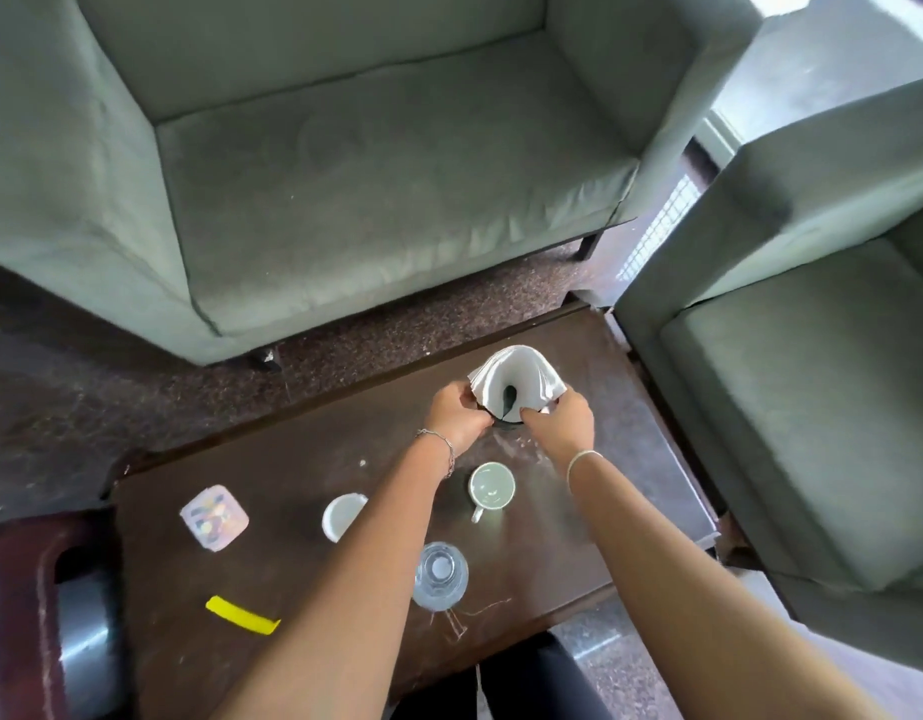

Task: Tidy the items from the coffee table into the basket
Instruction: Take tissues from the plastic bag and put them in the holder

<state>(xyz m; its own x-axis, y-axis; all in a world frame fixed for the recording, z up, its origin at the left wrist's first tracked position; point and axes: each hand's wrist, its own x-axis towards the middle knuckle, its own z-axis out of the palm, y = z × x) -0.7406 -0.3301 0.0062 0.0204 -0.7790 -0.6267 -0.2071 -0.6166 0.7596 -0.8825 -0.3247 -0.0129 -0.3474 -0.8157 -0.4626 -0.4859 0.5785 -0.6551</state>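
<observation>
A fanned stack of white paper napkins stands in a dark holder at the far side of the dark coffee table. My left hand grips the stack's left edge and my right hand grips its right edge. Nearer me on the table are a white mug, a white cup partly hidden by my left forearm, a clear glass, a pale patterned square card or coaster and a yellow comb. No basket is in view.
A grey-green sofa stands beyond the table and a matching armchair crowds its right edge. A dark red stool with a metal cylinder sits at the left. Speckled floor runs between sofa and table.
</observation>
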